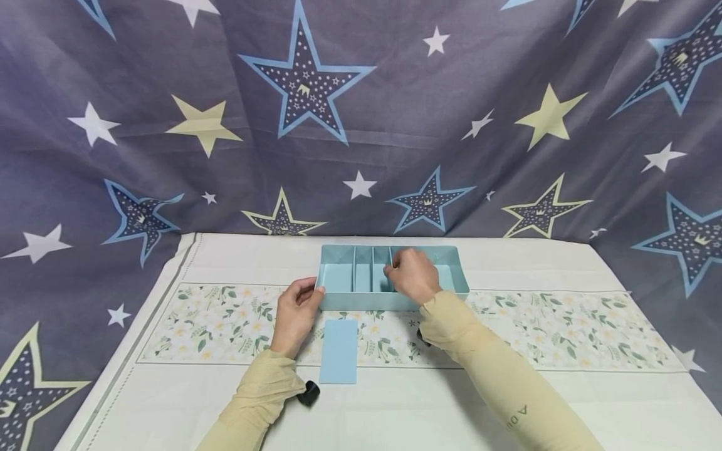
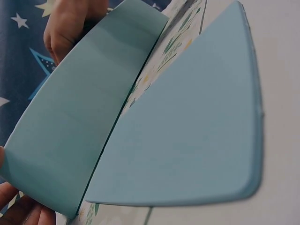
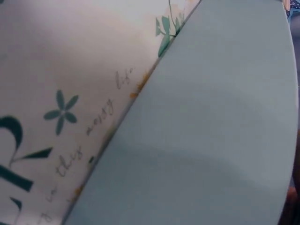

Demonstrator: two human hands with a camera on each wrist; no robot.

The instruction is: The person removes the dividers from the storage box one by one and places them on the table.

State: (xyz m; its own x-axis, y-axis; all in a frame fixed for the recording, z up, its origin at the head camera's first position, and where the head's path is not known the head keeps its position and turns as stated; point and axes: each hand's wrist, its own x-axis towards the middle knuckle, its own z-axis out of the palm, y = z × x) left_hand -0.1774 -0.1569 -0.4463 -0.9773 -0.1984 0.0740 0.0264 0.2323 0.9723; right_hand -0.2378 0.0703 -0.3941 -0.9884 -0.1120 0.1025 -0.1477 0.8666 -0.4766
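Note:
A long light blue box (image 1: 366, 302) with thin upright dividers stands on the cloth, its front wall (image 3: 201, 117) filling much of the right wrist view. At its left end my left hand (image 1: 296, 313) grips the corner, thumb near the rim and fingers along the side. Reaching in over the front wall, my right hand (image 1: 416, 275) pinches the top of the rightmost divider (image 1: 391, 254); its fingertips are partly hidden. Two other dividers, one of them the left divider (image 1: 354, 269), stand across the box. A loose light blue panel (image 1: 338, 352) lies flat in front of the box.
The white table cloth (image 1: 395, 407) carries a floral band (image 1: 220, 326) under and around the box. Behind the table hangs a dark curtain (image 1: 361, 113) printed with stars. A black wrist device (image 1: 308, 393) sits at the left sleeve.

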